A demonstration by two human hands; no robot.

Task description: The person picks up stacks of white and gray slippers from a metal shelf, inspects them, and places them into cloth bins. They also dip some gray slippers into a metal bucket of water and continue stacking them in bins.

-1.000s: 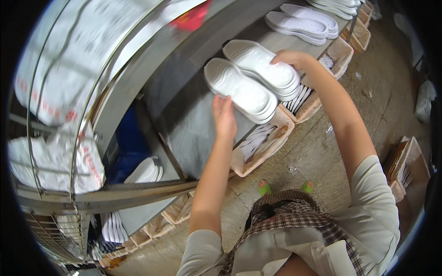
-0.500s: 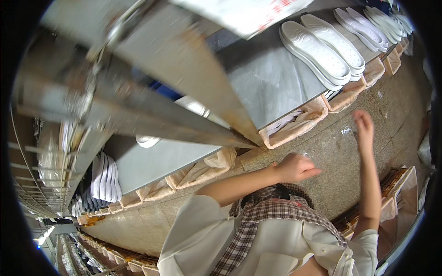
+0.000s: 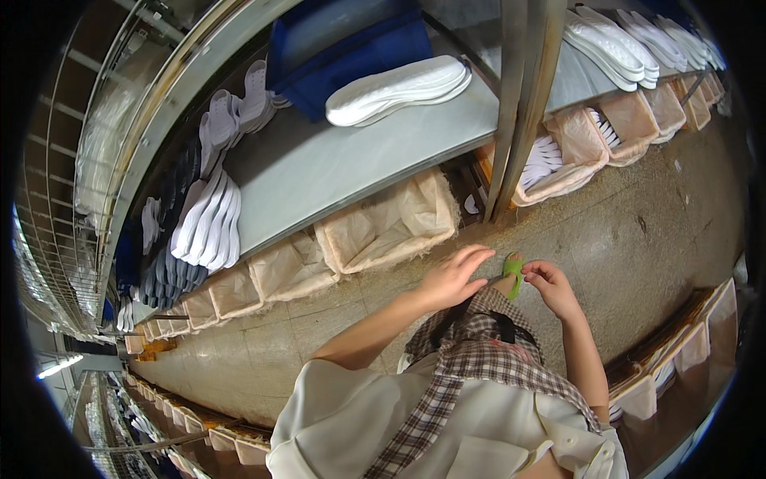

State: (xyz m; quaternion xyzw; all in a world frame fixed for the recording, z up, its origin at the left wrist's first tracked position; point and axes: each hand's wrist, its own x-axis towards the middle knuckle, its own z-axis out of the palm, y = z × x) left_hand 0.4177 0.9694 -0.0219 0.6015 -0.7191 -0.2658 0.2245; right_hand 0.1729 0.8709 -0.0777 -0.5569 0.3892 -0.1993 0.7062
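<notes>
Below the front edge of the grey shelf (image 3: 319, 172), over the speckled floor (image 3: 638, 231), both hands meet in front of the person's body. The left hand (image 3: 451, 279) is spread with fingers loosely fanned, holding nothing that I can see. The right hand (image 3: 550, 287) is curled narrow, its fingertips touching a small green piece (image 3: 513, 271) that shows between the two hands; whether it is pinched or only touched, I cannot tell. Handling so small a piece well probably calls for a steady fingertip pinch, with the free hand near for support.

Cloth-lined bins hang along the shelf's front edge. The one nearest the hands (image 3: 391, 223) looks empty, as does its neighbour (image 3: 291, 267); one past the metal post (image 3: 523, 104) holds white insoles (image 3: 546, 156) on edge. On the shelf lies a stack of white soles (image 3: 399, 88) beside a blue crate (image 3: 351, 40)
</notes>
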